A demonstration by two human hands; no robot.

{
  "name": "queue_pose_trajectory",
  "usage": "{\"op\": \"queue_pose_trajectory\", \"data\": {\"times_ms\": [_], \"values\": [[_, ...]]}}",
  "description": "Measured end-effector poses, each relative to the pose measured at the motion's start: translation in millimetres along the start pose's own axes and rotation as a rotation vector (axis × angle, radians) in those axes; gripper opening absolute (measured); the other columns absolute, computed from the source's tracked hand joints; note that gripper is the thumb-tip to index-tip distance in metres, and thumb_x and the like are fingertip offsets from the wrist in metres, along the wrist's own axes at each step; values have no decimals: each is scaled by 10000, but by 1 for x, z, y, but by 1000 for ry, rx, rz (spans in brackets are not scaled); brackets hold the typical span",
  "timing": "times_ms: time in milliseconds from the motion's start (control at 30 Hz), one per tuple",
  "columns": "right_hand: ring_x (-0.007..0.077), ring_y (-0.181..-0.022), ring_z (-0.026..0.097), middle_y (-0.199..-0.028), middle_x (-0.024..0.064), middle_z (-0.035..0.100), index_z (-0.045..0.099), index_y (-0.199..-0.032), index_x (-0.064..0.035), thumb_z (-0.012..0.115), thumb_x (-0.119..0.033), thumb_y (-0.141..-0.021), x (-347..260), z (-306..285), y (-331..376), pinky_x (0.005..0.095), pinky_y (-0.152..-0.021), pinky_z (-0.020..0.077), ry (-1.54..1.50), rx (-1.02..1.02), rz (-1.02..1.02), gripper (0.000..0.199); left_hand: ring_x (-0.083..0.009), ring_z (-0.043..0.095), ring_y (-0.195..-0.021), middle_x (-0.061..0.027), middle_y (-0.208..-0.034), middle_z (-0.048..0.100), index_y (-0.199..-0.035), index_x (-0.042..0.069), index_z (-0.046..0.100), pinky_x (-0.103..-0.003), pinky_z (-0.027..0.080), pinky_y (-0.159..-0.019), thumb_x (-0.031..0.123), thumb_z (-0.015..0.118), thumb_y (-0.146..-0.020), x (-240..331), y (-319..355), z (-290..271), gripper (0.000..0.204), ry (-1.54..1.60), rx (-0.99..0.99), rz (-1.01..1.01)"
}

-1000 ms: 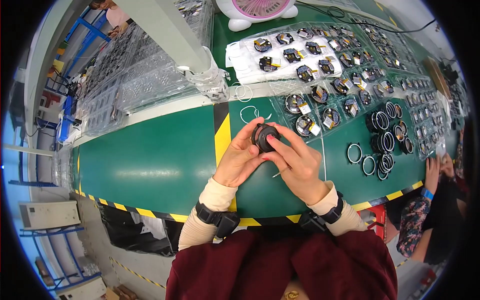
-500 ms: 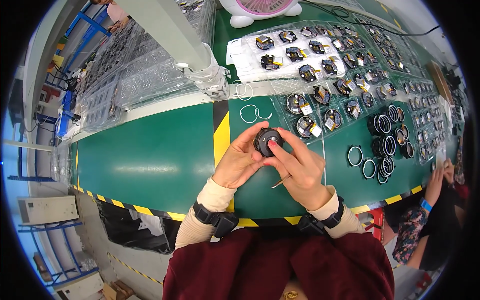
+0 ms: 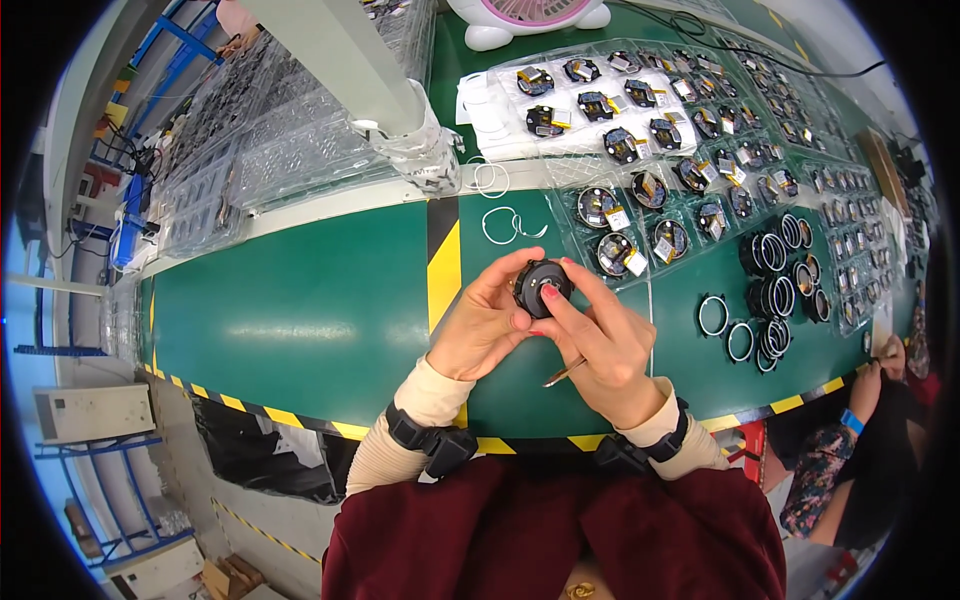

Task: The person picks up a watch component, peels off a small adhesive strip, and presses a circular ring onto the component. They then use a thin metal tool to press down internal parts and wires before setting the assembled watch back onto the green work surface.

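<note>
Over the front middle of the green table I hold a round black watch case (image 3: 543, 287) between both hands. My left hand (image 3: 478, 328) is closed round its left side, thumb and fingers at the rim. My right hand (image 3: 615, 350) grips the far right edge, and one red-nailed fingertip presses on the case's dark face. A thin metal tool (image 3: 565, 373), perhaps tweezers, sticks out from under the right hand's curled fingers. The case's underside is hidden.
Beyond my hands, clear trays (image 3: 568, 215) carry round watch modules. Black and silver rings (image 3: 713, 315) stand to the right, some stacked. White cords (image 3: 513, 226) lie near a wrapped post (image 3: 425, 150). A pink-and-white fan (image 3: 490, 36) is behind; a co-worker's hand (image 3: 866, 388) is at the right edge.
Both hands keep their hold on the watch case, which looks slightly turned and a little further right in view. The co-worker's hands at the far right have shifted.
</note>
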State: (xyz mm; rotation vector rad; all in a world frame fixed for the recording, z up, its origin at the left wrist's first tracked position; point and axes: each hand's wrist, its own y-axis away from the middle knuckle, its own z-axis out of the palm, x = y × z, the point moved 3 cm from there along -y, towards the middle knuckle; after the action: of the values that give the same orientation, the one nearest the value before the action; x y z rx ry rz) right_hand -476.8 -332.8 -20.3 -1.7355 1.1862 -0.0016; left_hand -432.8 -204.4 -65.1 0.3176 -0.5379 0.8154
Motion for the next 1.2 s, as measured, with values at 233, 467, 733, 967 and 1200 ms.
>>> {"op": "queue_pose_trajectory", "data": {"times_ms": [233, 467, 733, 967, 1200], "values": [[194, -571, 595, -1005, 208, 583, 628, -925, -17, 744, -129, -604, 3, 1, 5, 239, -456, 460, 5, 5, -70, 359, -170, 489, -1042, -43, -1176, 437, -1252, 68, 378, -289, 462, -875, 53, 700, -689, -2, 0, -1, 649, 8, -4, -6], [175, -521, 576, -997, 227, 582, 628, -923, -34, 747, -129, -602, 0, -1, 5, 226, -425, 444, -8, 3, -91, 356, -192, 507, -1028, -57, -1141, 476, -1246, 77, 383, -325, 462, -875, 101, 721, -664, -3, 3, 0, 674, -14, 20, -4], [154, -489, 559, -994, 225, 584, 628, -920, -56, 751, -131, -597, 1, 0, 4, 211, -408, 431, 4, 48, -115, 354, -192, 496, -1048, -69, -1127, 484, -1259, 70, 367, -330, 449, -886, 95, 715, -685, -5, 2, -1, 672, 41, -4, 7], [136, -509, 568, -1004, 221, 578, 622, -930, -49, 707, -137, -656, -4, -3, 4, 207, -409, 427, 34, 56, -154, 300, -210, 497, -1061, -92, -1153, 482, -1260, 100, 378, -369, 443, -902, 118, 711, -689, -9, 1, 1, 662, 71, -29, 42], [149, -504, 568, -1010, 233, 575, 604, -909, -37, 746, -138, -612, -5, -11, 3, 218, -421, 442, 41, 3, -186, 345, -210, 501, -1063, -104, -1182, 483, -1251, 108, 405, -365, 460, -881, 161, 721, -670, -8, 2, 8, 663, 38, -54, 35]]}}
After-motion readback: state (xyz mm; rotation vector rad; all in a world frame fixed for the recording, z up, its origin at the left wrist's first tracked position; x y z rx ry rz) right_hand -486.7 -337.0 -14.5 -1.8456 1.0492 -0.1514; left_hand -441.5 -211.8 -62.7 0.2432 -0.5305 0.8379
